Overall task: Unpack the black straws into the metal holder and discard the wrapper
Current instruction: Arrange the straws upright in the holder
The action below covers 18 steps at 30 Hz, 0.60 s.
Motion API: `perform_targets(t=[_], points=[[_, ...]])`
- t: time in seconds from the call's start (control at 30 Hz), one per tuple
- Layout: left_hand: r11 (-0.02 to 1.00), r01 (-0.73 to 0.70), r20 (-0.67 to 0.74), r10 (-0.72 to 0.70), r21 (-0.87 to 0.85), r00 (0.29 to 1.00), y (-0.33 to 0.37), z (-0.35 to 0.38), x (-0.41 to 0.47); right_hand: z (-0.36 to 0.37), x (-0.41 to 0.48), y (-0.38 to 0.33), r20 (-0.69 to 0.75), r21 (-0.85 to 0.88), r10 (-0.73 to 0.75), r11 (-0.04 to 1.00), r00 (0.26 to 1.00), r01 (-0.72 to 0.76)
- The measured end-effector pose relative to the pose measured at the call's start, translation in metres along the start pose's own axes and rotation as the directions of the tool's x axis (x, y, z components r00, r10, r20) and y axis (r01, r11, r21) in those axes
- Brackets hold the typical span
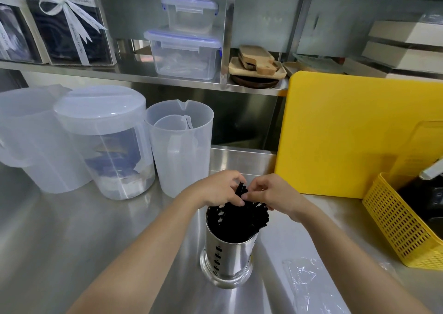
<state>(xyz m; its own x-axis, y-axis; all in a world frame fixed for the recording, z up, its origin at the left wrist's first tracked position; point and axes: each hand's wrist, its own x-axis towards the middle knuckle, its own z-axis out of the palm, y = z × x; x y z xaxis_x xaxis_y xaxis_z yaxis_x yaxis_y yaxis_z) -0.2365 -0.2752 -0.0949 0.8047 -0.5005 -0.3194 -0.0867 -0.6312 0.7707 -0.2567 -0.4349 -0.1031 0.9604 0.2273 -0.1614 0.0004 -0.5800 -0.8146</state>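
Note:
A shiny metal holder (230,258) with side slots stands upright on the steel counter, near the middle. A bunch of black straws (239,220) sits in it, their tops sticking out above the rim. My left hand (219,189) and my right hand (271,193) meet just above the holder, fingers pinched on the straw tops. A clear crumpled wrapper (309,282) lies flat on the counter, right of the holder and under my right forearm.
Three translucent plastic jugs (179,145) stand at the back left. A yellow cutting board (347,133) leans at the back right, with a yellow perforated basket (405,222) in front of it. A shelf above carries clear lidded boxes (184,54) and wooden boards (256,61).

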Motion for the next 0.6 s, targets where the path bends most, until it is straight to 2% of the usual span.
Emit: perform_targets(t=[0.33,0.47,0.6], points=[[0.998,-0.047,-0.057,0.045,-0.038,0.997,0.002,0.0,0.0,-0.005,0.0,0.0,-0.071,-0.028,-0.093,0.995,0.993,0.092],[0.989,-0.141,-0.112,0.136,-0.039,0.984,0.01,-0.001,-0.004,-0.018,-0.003,-0.016,-0.112,0.002,-0.139,0.99,0.984,0.141],[0.964,-0.251,-0.173,0.233,-0.087,0.957,0.018,-0.006,-0.006,-0.03,-0.006,-0.034,-0.115,-0.046,-0.199,0.98,0.973,0.195]])
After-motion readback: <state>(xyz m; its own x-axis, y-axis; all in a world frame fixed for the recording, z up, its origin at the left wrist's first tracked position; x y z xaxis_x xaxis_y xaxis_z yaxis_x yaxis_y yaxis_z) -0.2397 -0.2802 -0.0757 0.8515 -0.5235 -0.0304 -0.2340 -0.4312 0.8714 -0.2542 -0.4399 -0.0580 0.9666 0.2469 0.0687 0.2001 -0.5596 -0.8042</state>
